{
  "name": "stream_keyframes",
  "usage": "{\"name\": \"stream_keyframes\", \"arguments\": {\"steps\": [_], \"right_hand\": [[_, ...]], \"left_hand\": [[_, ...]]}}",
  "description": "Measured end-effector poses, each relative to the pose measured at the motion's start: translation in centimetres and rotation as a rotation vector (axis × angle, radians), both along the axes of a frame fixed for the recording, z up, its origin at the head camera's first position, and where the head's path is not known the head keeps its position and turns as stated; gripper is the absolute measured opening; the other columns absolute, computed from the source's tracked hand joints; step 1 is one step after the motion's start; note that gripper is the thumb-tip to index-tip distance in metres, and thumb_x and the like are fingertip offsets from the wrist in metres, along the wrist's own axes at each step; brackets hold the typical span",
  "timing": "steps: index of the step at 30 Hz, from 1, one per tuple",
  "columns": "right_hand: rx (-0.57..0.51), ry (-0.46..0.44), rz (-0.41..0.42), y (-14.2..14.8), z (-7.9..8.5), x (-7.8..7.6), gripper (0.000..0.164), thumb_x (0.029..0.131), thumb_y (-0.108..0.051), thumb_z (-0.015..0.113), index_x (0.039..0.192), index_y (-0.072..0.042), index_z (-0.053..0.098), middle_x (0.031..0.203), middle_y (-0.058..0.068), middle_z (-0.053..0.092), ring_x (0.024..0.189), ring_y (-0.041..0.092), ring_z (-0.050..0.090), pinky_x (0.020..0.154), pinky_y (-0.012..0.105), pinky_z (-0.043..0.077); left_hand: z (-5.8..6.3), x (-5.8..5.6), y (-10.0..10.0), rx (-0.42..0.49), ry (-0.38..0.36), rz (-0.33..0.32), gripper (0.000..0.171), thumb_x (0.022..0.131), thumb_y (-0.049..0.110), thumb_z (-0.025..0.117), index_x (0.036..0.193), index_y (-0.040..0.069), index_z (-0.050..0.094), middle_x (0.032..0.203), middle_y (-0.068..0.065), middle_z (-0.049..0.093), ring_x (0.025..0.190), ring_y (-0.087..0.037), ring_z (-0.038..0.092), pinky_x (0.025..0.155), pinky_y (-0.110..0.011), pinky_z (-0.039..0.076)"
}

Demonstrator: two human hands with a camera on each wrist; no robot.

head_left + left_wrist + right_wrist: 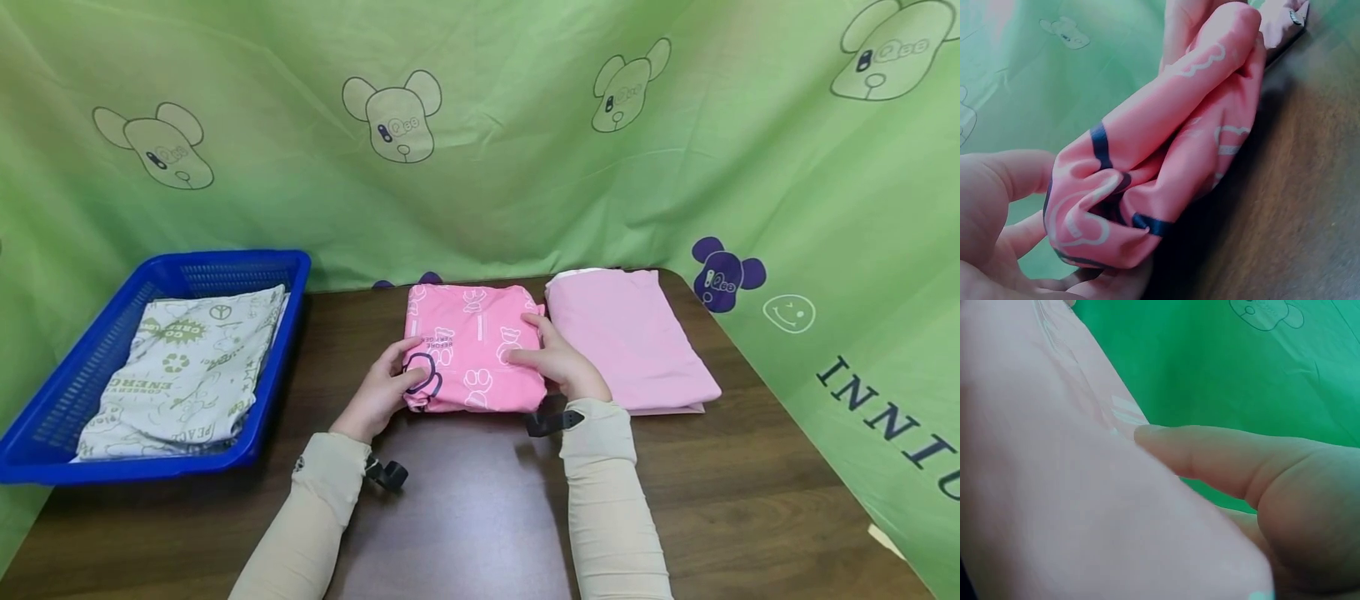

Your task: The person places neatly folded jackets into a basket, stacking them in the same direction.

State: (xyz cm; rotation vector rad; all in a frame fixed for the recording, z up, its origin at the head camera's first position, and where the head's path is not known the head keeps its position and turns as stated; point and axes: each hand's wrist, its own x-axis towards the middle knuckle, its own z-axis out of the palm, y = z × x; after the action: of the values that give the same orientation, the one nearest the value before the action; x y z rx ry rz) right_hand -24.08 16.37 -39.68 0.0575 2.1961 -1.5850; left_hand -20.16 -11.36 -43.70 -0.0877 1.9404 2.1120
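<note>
A folded bright pink cloth [480,325] with white and dark print lies near the table's back edge, held between both hands. My left hand [375,392] grips its left side, thumb on top. In the left wrist view, the fingers [1138,275] reach beneath the rolled, layered end of the cloth [1154,144]. On the right side, my right hand [558,362] holds it with the thumb lying over the top. The right wrist view shows the thumb [1210,450] pressed on the cloth [1072,475]; the other fingers are mostly hidden.
To the left stands a blue plastic basket [135,473] with a folded white cloth [180,367] printed in green inside. A light pink folded cloth [630,342] lies just right of my right hand. Green printed fabric [495,200] hangs behind the brown table [457,508].
</note>
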Motion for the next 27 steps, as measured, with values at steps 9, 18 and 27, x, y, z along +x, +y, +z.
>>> {"name": "stream_keyframes", "arguments": {"steps": [9, 18, 27], "right_hand": [[-0.015, 0.043, 0.040, -0.2, -0.1, -0.1, 0.089, 0.090, -0.011, 0.070, 0.161, -0.016, 0.017, 0.165, 0.018, 0.011, 0.137, 0.037, 0.034, 0.110, 0.046, 0.037], [-0.012, 0.068, 0.067, 0.0, -0.1, -0.3, 0.090, 0.088, -0.007, 0.070, 0.161, -0.013, 0.018, 0.163, 0.022, 0.017, 0.139, 0.036, 0.033, 0.114, 0.046, 0.032], [-0.046, 0.079, 0.100, -0.1, 0.5, -0.1, 0.088, 0.088, -0.004, 0.069, 0.161, -0.011, 0.020, 0.159, 0.026, 0.024, 0.136, 0.037, 0.038, 0.109, 0.044, 0.039]], "left_hand": [[0.5, 0.0, -0.6, -0.011, -0.053, -0.047, 0.066, 0.098, 0.008, 0.062, 0.157, 0.021, 0.037, 0.144, -0.017, 0.038, 0.104, -0.025, 0.058, 0.079, -0.035, 0.059], [1.1, 0.1, -0.5, -0.003, -0.069, -0.021, 0.067, 0.096, 0.004, 0.063, 0.156, 0.024, 0.040, 0.146, -0.016, 0.038, 0.099, -0.024, 0.063, 0.079, -0.035, 0.060], [1.3, 0.1, -0.8, 0.007, -0.058, 0.002, 0.071, 0.094, -0.001, 0.064, 0.156, 0.023, 0.041, 0.144, -0.017, 0.038, 0.099, -0.025, 0.061, 0.075, -0.032, 0.061]]}}
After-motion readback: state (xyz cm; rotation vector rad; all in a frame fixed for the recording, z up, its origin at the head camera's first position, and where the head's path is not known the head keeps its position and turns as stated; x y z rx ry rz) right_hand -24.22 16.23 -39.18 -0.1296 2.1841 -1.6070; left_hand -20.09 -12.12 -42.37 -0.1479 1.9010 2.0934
